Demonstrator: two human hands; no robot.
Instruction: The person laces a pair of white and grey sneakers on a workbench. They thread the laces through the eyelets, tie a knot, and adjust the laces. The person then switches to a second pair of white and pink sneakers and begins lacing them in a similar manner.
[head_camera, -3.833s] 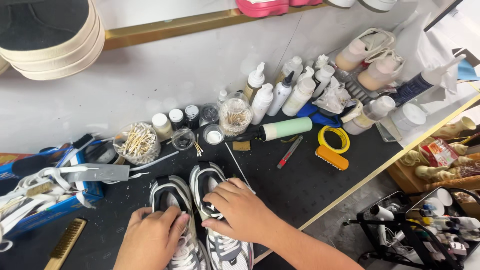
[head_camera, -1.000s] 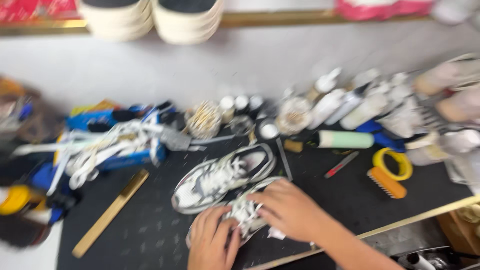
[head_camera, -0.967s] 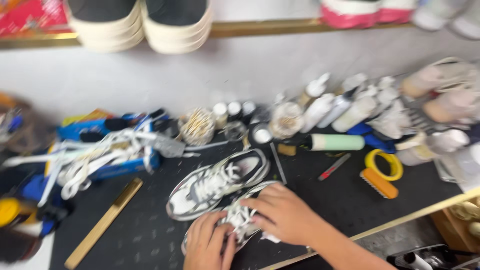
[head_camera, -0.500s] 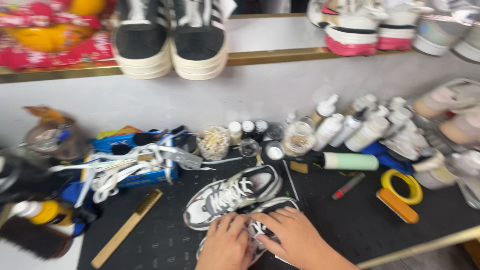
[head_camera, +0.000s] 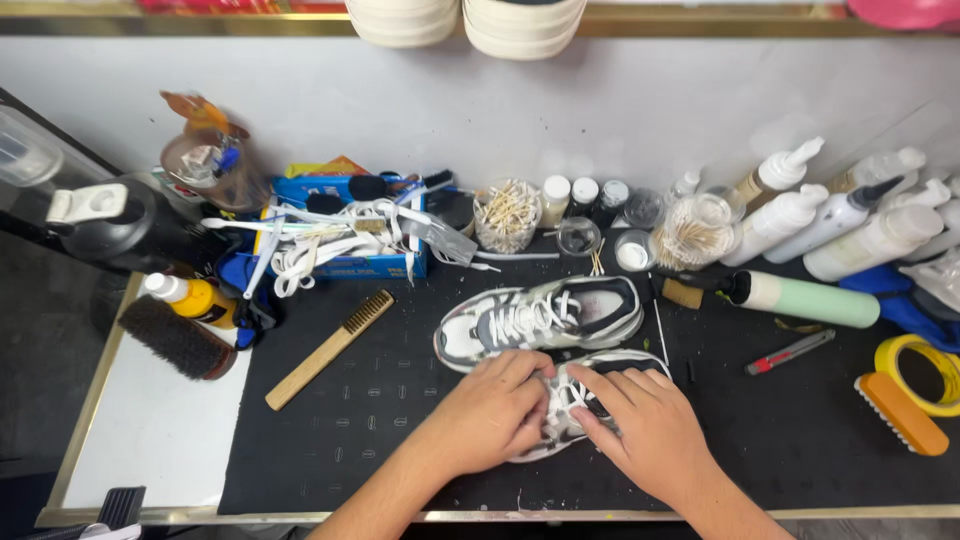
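- Left hand (head_camera: 490, 415) and right hand (head_camera: 640, 430) both rest on the near shoe (head_camera: 590, 385), at the near middle of the black mat (head_camera: 380, 400).
- Both hands' fingers are curled on the white laces (head_camera: 565, 395); they look pinched from both sides, but the grip itself is hidden, so I can't tell how tight.
- Near shoe lies directly under the hands, long axis running left to right, heel end to the right; the hands meet over its lace area, about equally near.
- Second shoe (head_camera: 540, 320) lies just beyond, touching or almost touching the first, same left-right axis, untouched.
- Wooden brush (head_camera: 330, 348) lies diagonally on the mat, left of the shoes; dark bristle brush (head_camera: 175, 338) further left, off the mat.
- Right side: red cutter (head_camera: 790, 352), orange brush (head_camera: 900, 413), yellow tape roll (head_camera: 925, 372).
- Beyond the shoes: green tube (head_camera: 810, 300) lying on its side, cotton swab jars (head_camera: 505, 215), small pots.
- Far left: blue box (head_camera: 350, 265) piled with loose laces; far right: white bottles (head_camera: 840, 225) against the wall.
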